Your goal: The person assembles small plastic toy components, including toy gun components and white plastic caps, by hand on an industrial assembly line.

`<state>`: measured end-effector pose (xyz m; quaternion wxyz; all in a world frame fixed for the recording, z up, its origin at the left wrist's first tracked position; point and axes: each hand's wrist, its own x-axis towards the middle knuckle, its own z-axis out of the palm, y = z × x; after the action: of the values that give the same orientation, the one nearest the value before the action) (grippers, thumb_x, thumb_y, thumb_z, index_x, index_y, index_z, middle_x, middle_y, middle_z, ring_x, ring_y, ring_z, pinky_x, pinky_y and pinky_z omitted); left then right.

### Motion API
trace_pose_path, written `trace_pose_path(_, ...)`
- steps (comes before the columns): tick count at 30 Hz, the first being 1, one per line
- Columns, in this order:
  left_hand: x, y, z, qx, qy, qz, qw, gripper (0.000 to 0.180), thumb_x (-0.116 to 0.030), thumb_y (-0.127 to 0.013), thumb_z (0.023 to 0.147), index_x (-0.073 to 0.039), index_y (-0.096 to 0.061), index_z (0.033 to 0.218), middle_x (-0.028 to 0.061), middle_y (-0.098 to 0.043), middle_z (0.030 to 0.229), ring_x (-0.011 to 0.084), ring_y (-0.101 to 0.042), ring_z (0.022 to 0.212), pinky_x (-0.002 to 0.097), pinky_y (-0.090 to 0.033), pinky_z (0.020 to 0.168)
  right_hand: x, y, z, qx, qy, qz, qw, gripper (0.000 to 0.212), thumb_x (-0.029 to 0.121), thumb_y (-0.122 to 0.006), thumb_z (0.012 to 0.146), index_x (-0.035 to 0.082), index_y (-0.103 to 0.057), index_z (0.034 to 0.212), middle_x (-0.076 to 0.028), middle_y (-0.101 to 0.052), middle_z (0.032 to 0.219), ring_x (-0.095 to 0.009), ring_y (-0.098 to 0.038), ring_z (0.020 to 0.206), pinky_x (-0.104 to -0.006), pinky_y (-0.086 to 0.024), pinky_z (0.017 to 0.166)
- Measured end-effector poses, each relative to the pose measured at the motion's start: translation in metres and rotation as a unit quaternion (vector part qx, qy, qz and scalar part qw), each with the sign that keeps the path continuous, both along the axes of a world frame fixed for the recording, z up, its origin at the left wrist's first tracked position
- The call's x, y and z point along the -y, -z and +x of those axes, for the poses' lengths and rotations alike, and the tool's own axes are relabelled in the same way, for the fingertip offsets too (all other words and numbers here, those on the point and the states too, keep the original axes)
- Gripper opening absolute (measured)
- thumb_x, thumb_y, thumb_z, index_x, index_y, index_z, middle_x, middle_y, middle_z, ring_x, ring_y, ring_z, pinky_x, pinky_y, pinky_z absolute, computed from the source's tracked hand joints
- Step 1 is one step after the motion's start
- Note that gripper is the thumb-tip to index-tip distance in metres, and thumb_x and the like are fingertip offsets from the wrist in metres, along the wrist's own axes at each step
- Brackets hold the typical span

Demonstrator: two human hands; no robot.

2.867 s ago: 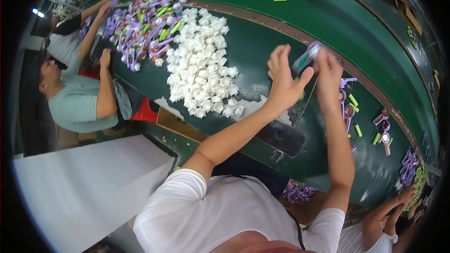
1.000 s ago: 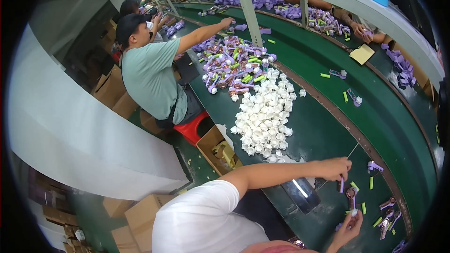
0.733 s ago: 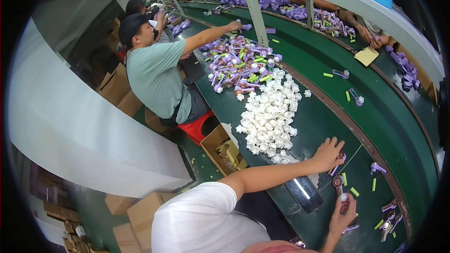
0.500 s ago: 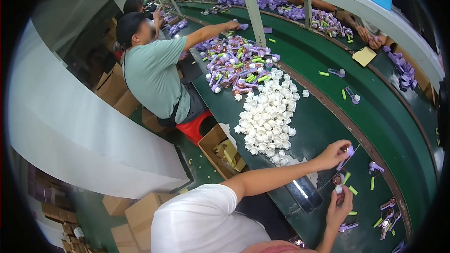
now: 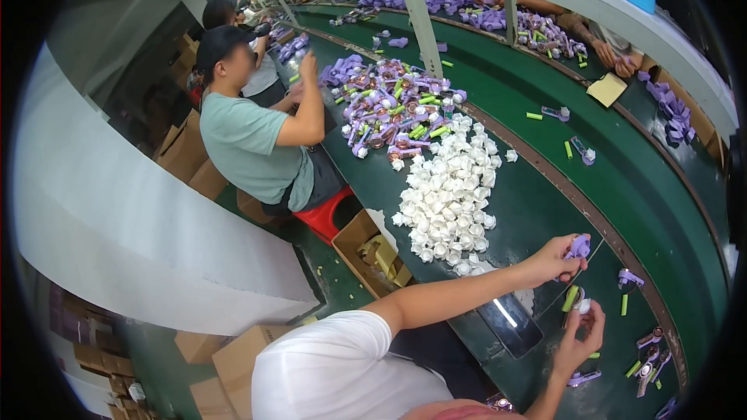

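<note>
My left hand (image 5: 559, 261) is closed on a purple plastic casing (image 5: 578, 246), held above the dark green table edge. Just nearer to me, my right hand (image 5: 580, 342) pinches a small device with a white rose-shaped piece (image 5: 583, 306) on it. A yellow-green cylinder (image 5: 570, 298) sits against that device; whether it is fixed to it I cannot tell. Beyond my left forearm lies a big heap of white rose-shaped pieces (image 5: 445, 210). Past it is a pile of purple devices (image 5: 389, 109) mixed with green cylinders.
A black phone (image 5: 510, 327) lies under my left forearm. More purple devices (image 5: 644, 362) with green cylinders lie at right. A green conveyor belt (image 5: 622, 179) curves past the table. A co-worker (image 5: 253, 124) sits at left, beside an open carton (image 5: 366, 253).
My left hand has turned the purple casing, which shows more broadly now. My right hand has moved slightly right and up with its device. The co-worker's arm has drawn back from the belt.
</note>
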<state>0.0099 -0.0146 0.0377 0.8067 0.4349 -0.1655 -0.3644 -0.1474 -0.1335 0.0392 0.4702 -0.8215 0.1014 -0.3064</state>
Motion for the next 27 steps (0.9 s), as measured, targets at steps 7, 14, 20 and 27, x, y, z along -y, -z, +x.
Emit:
trace_pose_path(7, 0.005, 0.013, -0.018, 0.237, 0.03, 0.038, 0.97, 0.064, 0.009, -0.048, 0.088, -0.003, -0.029, 0.147, 0.0081, -0.058, 0.095, 0.013, -0.056, 0.08, 0.0276, -0.049, 0.072, 0.002, 0.005, 0.013, 0.037, 0.038, 0.05, 0.997, 0.03, 0.001, -0.065, 0.089, -0.006, -0.058, 0.117, -0.01, -0.059, 0.101, -0.016, -0.056, 0.084, -0.0277, -0.047, 0.074)
trace_pose_path(14, -0.005, 0.005, -0.021, 0.297, 0.172, 0.038, 0.938, 0.059, -0.007, -0.045, 0.099, -0.005, -0.016, 0.151, 0.0119, -0.053, 0.111, 0.0172, -0.056, 0.088, 0.0314, -0.049, 0.079, 0.014, -0.001, 0.019, 0.078, 0.015, 0.042, 0.996, 0.028, -0.002, -0.063, 0.088, -0.006, -0.059, 0.115, -0.012, -0.059, 0.104, -0.019, -0.057, 0.089, -0.0293, -0.048, 0.077)
trace_pose_path(20, 0.003, 0.005, -0.032, 0.136, 0.162, 0.046, 0.976, 0.048, -0.038, -0.029, 0.108, -0.006, -0.026, 0.143, 0.0046, -0.049, 0.095, 0.0094, -0.047, 0.073, 0.0247, -0.044, 0.064, 0.024, 0.003, 0.017, 0.081, -0.065, 0.008, 0.995, 0.029, -0.006, -0.064, 0.084, -0.007, -0.059, 0.113, -0.014, -0.06, 0.104, -0.02, -0.057, 0.088, -0.0296, -0.047, 0.075)
trace_pose_path(27, 0.006, 0.001, -0.042, 0.108, 0.074, 0.04, 0.991, 0.043, -0.041, -0.031, 0.108, -0.008, -0.041, 0.134, 0.0003, -0.048, 0.083, 0.0078, -0.046, 0.069, 0.0239, -0.042, 0.061, 0.023, 0.007, 0.017, 0.082, -0.07, -0.028, 0.994, 0.029, -0.005, -0.066, 0.083, -0.005, -0.059, 0.111, -0.017, -0.061, 0.102, -0.025, -0.059, 0.088, -0.0322, -0.049, 0.075)
